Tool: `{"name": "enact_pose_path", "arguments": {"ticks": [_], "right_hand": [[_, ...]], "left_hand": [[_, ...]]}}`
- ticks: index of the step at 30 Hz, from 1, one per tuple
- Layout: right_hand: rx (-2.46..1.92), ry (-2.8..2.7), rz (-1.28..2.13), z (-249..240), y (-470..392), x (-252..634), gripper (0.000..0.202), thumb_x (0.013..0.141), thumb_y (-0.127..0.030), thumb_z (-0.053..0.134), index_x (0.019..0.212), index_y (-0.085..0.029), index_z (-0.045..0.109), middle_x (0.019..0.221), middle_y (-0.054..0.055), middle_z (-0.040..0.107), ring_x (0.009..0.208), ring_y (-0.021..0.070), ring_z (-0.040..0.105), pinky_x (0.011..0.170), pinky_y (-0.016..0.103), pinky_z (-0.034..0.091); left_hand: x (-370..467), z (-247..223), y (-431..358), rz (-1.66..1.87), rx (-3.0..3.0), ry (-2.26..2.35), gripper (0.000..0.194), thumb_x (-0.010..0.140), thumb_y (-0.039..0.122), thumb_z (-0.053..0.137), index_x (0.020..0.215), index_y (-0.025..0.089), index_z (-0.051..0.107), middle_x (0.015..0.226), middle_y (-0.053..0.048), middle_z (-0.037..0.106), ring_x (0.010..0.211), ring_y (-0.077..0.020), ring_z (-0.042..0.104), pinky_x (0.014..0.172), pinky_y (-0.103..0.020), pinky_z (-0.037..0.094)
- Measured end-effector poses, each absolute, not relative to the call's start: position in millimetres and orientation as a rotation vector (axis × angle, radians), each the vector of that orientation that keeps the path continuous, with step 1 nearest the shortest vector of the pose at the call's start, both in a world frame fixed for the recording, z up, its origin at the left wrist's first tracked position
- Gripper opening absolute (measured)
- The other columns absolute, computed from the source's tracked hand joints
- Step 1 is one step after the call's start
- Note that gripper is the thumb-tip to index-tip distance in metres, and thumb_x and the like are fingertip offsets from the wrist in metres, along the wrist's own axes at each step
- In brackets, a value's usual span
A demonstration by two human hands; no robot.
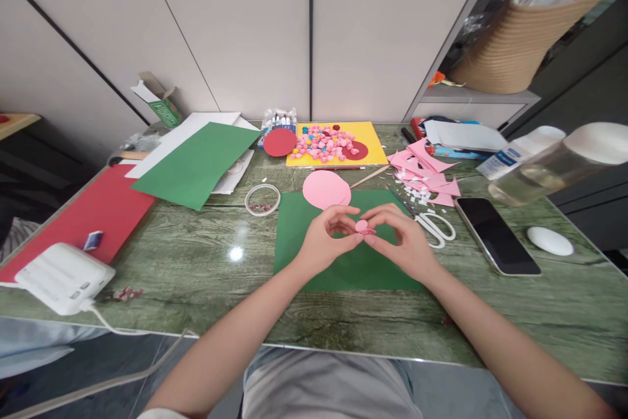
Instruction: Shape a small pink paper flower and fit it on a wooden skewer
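Observation:
Both my left hand and my right hand pinch small pink paper pieces between their fingertips, meeting over a green sheet. One of the small pieces looks round; the finer detail is too small to tell. Just behind my left hand, larger pink paper circles lie overlapping on the sheet's back edge. White-handled scissors rest beside my right hand, their blades partly hidden.
Pink balls lie on a yellow sheet at the back. Pink scraps, a phone and a bottle stand right; a tape roll, green paper and white charger are left.

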State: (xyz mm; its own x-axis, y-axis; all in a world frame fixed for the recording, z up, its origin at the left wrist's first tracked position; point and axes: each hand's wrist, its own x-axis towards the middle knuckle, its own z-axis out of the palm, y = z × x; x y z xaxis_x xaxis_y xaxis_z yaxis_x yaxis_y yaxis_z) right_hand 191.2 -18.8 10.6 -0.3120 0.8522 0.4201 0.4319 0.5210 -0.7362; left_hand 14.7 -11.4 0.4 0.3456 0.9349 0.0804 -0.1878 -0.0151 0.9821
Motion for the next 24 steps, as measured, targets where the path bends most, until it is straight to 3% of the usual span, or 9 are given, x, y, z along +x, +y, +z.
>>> {"name": "enact_pose_path", "arguments": {"ticks": [13,24], "right_hand": [[-1.053,-1.761,0.778,1,-19,187,0.004,0.079,-0.026,0.064,0.080,-0.024,0.061,0.091,0.005,0.059,0.090,0.0220,0.056,0.080,0.039,0.043],[-1.060,-1.607,0.829,-9,-18,179,0.009,0.080,-0.032,0.062,0.079,-0.023,0.061,0.086,0.005,0.060,0.087,0.0215,0.057,0.076,0.037,0.047]], "left_hand": [[16,1,-14,1.106,1.223,0.830,0.030,0.069,0.019,0.069,0.097,0.017,0.057,0.077,-0.002,0.064,0.075,-0.0126,0.061,0.071,-0.024,0.045],[24,-6,-16,1.217,0.937,0.820,0.033,0.062,0.018,0.075,0.090,0.017,0.056,0.077,-0.001,0.067,0.074,-0.0110,0.063,0.074,-0.025,0.050]]}}
